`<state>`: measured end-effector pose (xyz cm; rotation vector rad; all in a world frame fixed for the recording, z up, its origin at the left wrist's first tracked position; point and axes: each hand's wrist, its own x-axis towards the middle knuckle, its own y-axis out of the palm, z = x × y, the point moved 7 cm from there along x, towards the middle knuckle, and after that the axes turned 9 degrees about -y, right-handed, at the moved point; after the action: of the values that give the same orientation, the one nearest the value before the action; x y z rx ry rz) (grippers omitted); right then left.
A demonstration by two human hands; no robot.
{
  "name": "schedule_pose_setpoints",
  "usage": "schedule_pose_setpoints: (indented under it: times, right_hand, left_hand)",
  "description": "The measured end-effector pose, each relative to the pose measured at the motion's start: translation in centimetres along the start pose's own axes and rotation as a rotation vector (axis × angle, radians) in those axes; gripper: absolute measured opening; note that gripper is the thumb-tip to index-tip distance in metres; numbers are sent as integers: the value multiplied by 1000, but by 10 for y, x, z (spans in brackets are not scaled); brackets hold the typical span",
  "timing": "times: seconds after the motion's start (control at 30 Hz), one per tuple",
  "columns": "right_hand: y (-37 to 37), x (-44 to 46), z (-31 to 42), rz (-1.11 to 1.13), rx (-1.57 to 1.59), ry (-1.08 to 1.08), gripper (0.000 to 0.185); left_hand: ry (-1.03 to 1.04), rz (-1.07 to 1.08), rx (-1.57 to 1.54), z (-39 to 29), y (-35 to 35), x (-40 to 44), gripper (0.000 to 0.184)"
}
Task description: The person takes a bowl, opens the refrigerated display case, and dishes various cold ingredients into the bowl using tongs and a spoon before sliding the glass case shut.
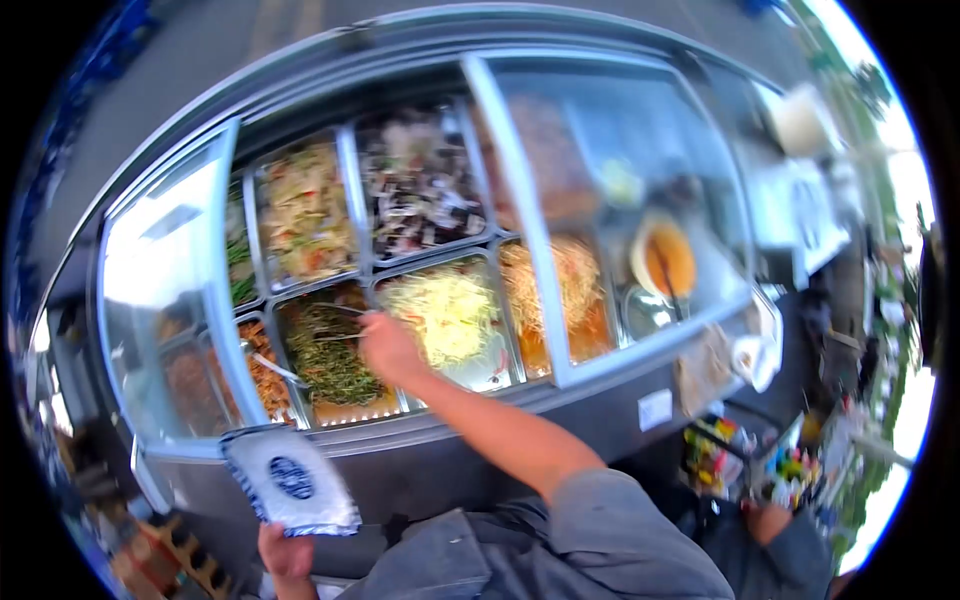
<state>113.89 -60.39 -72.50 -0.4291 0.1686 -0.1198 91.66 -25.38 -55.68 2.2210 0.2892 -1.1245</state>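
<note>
My right hand is closed around thin metal tongs, whose tips reach over a metal pan of chopped green vegetables. Motion blur hides whether the tongs pinch any food. Low at the left, my left hand grips the bottom edge of a white bag with blue borders and a round blue print. The bag is tilted in front of the counter's edge. Right of the greens lies a pan of pale yellow shreds; left of them, orange-brown shreds with a utensil handle sticking out.
Sliding glass panels partly cover the food counter at both sides. Behind are pans of mixed vegetables and dark-and-white strips. Under the right glass stands a bowl of orange sauce. A cloth hangs at the right edge. Another person's arm shows at lower right.
</note>
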Motion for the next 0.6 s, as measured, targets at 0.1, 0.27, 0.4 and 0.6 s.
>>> schedule_pose_setpoints:
  times: [0.1, 0.27, 0.4, 0.6]
  right_hand:
    - [-47, 66, -20, -256, -294, -96, 40]
    - [14, 147, -4, -3, -507, -105, 40]
    - [72, 152, -6, 98, -712, -49, 48]
    - [94, 149, -34, 41, -722, 130, 28]
  left_hand:
    - [41, -52, -25, 18, 30, 5, 72]
    - [-44, -160, -50, 46, 20, -3, 67]
    - [-127, -435, 26, 55, -23, -27, 20]
    - [-237, -538, 102, 40, -25, 11, 19]
